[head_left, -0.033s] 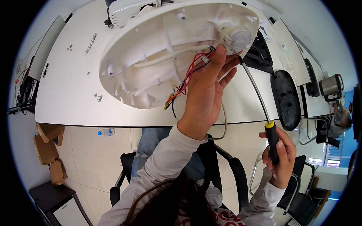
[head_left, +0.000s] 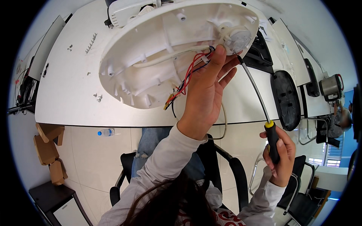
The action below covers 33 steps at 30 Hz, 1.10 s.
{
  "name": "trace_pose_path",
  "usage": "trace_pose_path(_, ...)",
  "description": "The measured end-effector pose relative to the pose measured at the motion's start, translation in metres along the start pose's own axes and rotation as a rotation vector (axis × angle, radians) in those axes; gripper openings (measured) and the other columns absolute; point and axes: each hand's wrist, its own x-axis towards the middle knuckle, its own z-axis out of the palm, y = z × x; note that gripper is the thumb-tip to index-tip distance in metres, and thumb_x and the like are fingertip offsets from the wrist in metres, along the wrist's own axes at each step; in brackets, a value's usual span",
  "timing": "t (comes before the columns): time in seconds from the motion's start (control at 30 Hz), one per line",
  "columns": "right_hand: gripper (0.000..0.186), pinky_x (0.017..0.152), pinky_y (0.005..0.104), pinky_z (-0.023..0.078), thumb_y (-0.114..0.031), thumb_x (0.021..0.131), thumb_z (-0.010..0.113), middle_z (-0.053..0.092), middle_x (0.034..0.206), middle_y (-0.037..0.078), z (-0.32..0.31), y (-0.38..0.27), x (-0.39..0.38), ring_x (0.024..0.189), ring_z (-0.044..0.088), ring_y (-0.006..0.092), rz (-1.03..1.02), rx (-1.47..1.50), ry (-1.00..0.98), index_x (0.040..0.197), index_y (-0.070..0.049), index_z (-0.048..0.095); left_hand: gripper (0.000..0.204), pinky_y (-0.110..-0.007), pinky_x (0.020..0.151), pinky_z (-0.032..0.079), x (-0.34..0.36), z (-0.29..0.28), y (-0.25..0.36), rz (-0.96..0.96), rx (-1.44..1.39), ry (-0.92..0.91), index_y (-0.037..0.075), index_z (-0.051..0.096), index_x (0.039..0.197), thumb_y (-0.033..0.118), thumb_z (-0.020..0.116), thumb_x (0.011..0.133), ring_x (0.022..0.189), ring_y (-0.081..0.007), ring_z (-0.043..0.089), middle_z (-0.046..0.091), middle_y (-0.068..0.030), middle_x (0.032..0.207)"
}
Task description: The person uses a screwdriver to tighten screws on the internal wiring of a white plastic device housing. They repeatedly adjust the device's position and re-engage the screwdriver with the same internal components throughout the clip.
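Observation:
A large oval white plastic housing (head_left: 130, 77) is held up over the table, its ribbed inside with screw posts facing me. My left hand (head_left: 205, 88) grips it near the right end, thumb inside and fingers around the lower rim. Close to that thumb sits a round whitish part (head_left: 240, 40) mounted in the housing. Red, blue and black wires (head_left: 185, 83) hang beside my left wrist. My right hand (head_left: 282, 154) is closed on the black and yellow handle of a screwdriver (head_left: 257, 87). Its dark tip is by the housing's rim, just below the round part; exact contact is hidden.
Small screws (head_left: 90, 43) lie in groups on the white table (head_left: 68, 101). A black oval cover (head_left: 285, 100) and a black tray-like part (head_left: 260, 54) are at the right. Another white appliance part (head_left: 124, 15) stands behind the housing. A cable (head_left: 225, 120) hangs over the front edge.

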Motion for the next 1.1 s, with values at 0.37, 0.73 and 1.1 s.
trace_pose_path(0.37,0.036,0.061,0.0198,0.044,-0.004,0.075,0.067,0.064,0.092,0.013,0.015,-0.004,-0.006,0.068,0.057,0.0129,-0.230,-0.604,0.237,0.110,0.003,0.058,0.046,-0.032,0.097,0.037,-0.001,0.000,-0.001,0.012,0.010,-0.003,0.008,0.054,0.117,0.045,0.055,0.088,0.107,-0.0168,0.052,0.059,-0.0077,0.117)
trace_pose_path(0.73,0.026,0.064,0.0245,0.047,-0.003,0.073,0.068,0.064,0.086,0.016,0.022,-0.007,-0.002,0.069,0.061,0.0166,-0.452,-0.827,0.259,0.095,0.005,0.056,0.048,-0.031,0.097,0.036,-0.001,0.000,0.001,-0.003,0.007,-0.013,0.009,0.052,0.118,0.046,0.055,0.088,0.108,-0.0158,0.050,0.058,-0.0083,0.118)
trace_pose_path(1.1,0.045,0.068,0.0258,0.046,-0.015,0.087,0.048,0.057,0.110,0.020,0.020,-0.025,-0.018,0.081,0.055,0.0149,-0.114,-0.415,-0.001,0.129,0.003,0.043,0.047,-0.032,0.098,0.035,0.000,-0.002,-0.001,0.003,0.027,-0.015,0.008,0.051,0.120,0.044,0.055,0.089,0.109,-0.0156,0.050,0.058,-0.0084,0.119)
